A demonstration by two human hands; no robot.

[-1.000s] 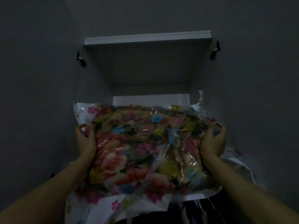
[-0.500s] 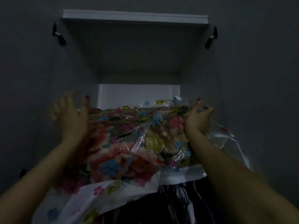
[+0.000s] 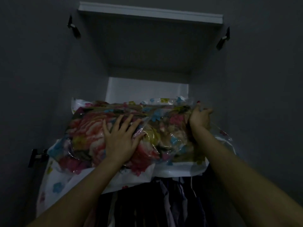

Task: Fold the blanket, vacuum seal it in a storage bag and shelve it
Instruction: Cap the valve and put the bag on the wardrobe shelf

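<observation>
The flowered blanket, sealed in a clear storage bag [image 3: 91,128], lies on the upper wardrobe shelf [image 3: 180,169], its front part hanging over the shelf's front edge. My left hand [image 3: 119,136] lies flat on the bag's middle with fingers spread and straight. My right hand [image 3: 200,117] grips the bag's right side, fingers curled round plastic and blanket. The bag's white flowered flap [image 3: 55,182] hangs down at the lower left.
The open wardrobe compartment has a white back wall [image 3: 147,89] and a white top panel [image 3: 150,12]. Black door hinges [image 3: 73,28] sit on both sides. Dark clothes [image 3: 164,202] hang below the shelf. The room is dim.
My left hand let go of the bag's left side, lifted, and now presses flat on its middle. The bag has slid further onto the shelf. My right hand keeps its grip.
</observation>
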